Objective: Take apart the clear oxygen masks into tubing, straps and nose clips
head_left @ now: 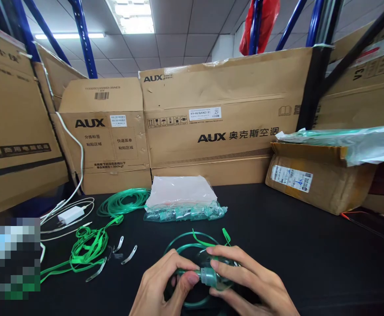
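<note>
In the head view, at the front of the black table, my right hand [251, 276] is wrapped round a clear green oxygen mask [224, 283]. My left hand [165, 281] pinches the green tubing [197, 273] right at the mask's pale connector [208, 277]. How far the tube sits in the connector cannot be made out. Loops of the same tubing [182, 237] lie behind and beneath both hands. A bright green strap [226, 236] sticks up beyond the right fingertips. Part of the mask is hidden by my right fingers.
Left of the hands lie green elastic straps [89, 248], several metal strips [129, 255] and a white charger [70, 215] with cables. Behind are coiled tubing [124, 202] and a clear bag [185, 213] under white sheets [180, 191]. Cardboard boxes [225, 114] wall the back; an open carton [324, 175] stands right.
</note>
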The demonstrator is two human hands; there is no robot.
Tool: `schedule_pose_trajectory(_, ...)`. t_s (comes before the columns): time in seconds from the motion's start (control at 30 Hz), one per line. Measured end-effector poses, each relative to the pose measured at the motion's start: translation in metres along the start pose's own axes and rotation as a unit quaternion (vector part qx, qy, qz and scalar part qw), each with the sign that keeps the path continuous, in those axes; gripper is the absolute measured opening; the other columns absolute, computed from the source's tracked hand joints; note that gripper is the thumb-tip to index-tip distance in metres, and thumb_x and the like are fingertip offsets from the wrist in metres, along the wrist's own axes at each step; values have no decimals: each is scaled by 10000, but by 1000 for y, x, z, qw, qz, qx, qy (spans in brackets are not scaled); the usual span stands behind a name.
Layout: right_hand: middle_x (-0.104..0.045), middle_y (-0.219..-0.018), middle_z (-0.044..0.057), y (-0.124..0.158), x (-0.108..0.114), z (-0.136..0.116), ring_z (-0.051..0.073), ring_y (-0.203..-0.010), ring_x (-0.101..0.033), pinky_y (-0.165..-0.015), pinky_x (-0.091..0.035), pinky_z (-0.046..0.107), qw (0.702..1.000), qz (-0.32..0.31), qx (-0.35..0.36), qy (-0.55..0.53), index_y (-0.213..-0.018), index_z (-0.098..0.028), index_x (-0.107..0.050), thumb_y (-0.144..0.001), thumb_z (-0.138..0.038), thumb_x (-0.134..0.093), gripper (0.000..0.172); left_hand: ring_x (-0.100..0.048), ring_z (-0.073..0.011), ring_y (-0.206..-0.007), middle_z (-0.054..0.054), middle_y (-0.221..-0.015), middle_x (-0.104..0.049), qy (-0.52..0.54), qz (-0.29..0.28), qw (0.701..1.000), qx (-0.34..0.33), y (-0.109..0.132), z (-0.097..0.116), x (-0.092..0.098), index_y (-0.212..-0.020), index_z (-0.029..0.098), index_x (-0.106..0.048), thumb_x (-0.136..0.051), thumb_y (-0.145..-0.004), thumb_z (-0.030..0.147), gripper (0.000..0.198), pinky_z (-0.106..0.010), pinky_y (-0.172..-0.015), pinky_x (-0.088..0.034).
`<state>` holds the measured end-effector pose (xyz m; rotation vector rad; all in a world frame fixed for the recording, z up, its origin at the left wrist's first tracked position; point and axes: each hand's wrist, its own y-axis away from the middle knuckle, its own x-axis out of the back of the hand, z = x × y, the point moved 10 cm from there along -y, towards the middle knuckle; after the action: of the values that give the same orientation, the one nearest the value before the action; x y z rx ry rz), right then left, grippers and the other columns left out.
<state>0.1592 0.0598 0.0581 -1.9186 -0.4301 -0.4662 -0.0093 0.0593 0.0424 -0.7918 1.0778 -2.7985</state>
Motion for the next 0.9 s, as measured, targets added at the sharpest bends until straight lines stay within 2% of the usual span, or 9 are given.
schedule_pose_trajectory(0.1, -690, -1366, 79, -1, 1, 2, 200, -1160, -732, -949, -639, 276, 1000, 9, -1, -14, -1425, -300, -589, -944, -61, -725, 554, -583, -137, -666, 12, -773, -633, 8, 16, 1000, -21, 1, 4, 0, -927, 229, -711, -537, -1081, 456, 325, -208, -632, -434)
schedule_pose_trajectory(0.23, -753, -1273, 49, -7, 4, 4, 204, -1062, -775, -907, -643, 254, 999, 31, -20, -27, -1363, -325, -663, -841, -88, -852, 604, -560, -147, -656, 2, -769, -597, -8, 40, 998, -45, 3, 9, 2, -942, 213, -686, -511, -1097, 421, 313, -228, -618, -420)
schedule_pose_trajectory(0.37, -798, -1132, 34, -12, 10, 2, 201, -941, -800, -831, -659, 242, 997, 55, -38, -50, -1257, -319, -736, -811, -141, -890, 504, -565, -154, -668, -2, -779, -594, -32, 56, 996, -64, 6, 12, 2, -957, 213, -671, -492, -1107, 399, 299, -244, -630, -422)
schedule_pose_trajectory(0.5, -820, -1043, 20, -14, 9, 5, 194, -879, -799, -794, -658, 233, 996, 52, -56, -52, -1192, -305, -768, -793, -175, -912, 444, -583, -156, -692, 1, -786, -610, -47, 70, 993, -83, 7, 14, 1, -966, 225, -653, -467, -1118, 395, 294, -247, -661, -442)
schedule_pose_trajectory(0.67, -820, -973, -22, -14, 4, 16, 163, -832, -784, -787, -637, 200, 993, 49, -100, -31, -1125, -302, -771, -809, -184, -900, 361, -627, -165, -734, -8, -821, -640, -66, 44, 995, -68, 4, 9, -4, -985, 222, -653, -450, -1125, 337, 272, -259, -697, -473)
schedule_pose_trajectory(0.73, -816, -988, -27, -14, 3, 17, 166, -886, -783, -837, -627, 200, 992, 44, -117, -8, -1118, -296, -762, -818, -167, -886, 349, -652, -165, -760, -8, -854, -673, -79, 27, 994, -67, 2, 9, -1, -1024, 230, -659, -462, -1119, 287, 227, -255, -720, -499)
schedule_pose_trajectory(0.83, -778, -1195, 10, -14, 5, 15, 190, -1083, -756, -962, -599, 231, 992, 38, -117, 22, -1190, -299, -742, -857, -157, -842, 376, -709, -178, -887, -16, -995, -741, -123, -12, 989, -76, -2, 12, 7, -1147, 270, -678, -544, -1086, 269, 147, -249, -795, -560)
schedule_pose_trajectory(0.9, -720, -1305, 31, -15, 10, 14, 200, -1158, -728, -1002, -583, 253, 991, 43, -119, 43, -1241, -307, -729, -887, -171, -812, 389, -725, -210, -1038, -27, -1163, -755, -170, -22, 983, -67, -5, 11, 17, -1277, 313, -666, -614, -1049, 319, 233, -277, -883, -596)
